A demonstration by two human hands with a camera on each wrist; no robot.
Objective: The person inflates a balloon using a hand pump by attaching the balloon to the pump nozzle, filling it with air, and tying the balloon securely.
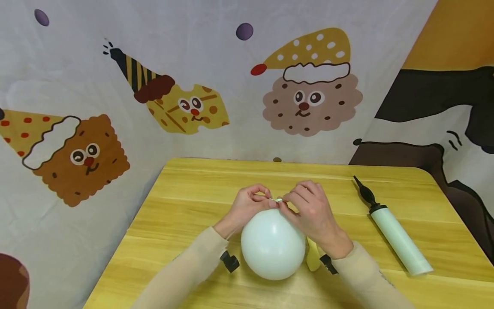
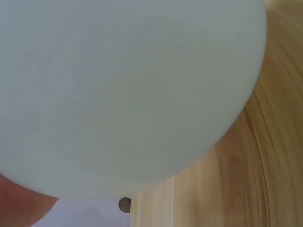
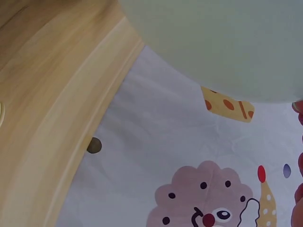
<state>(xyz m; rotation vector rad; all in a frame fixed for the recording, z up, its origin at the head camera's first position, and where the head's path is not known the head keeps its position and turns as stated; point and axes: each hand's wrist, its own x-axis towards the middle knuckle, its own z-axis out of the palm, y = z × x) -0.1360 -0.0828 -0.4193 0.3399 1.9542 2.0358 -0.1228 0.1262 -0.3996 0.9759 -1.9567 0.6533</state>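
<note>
A round, pale mint balloon (image 1: 273,244), blown up, is held near the middle of the table with its neck end (image 1: 276,200) pointing away from me. At that neck my left hand (image 1: 251,201) pinches from the left, thumb and fingers bent. From the right, my right hand (image 1: 308,208) pinches the same end between thumb and fingers. The balloon (image 2: 128,94) fills most of the left wrist view, with a bit of a finger (image 2: 21,203) at the lower left. In the right wrist view the balloon (image 3: 227,47) hides much of the top, and fingertips (image 3: 298,189) show at the right edge.
A mint hand pump (image 1: 401,240) with a black nozzle lies on the right of the wooden table (image 1: 185,193). Something yellow, apparently a flat balloon (image 1: 313,255), lies partly behind the balloon. A cartoon-printed cloth (image 1: 216,43) hangs behind the table.
</note>
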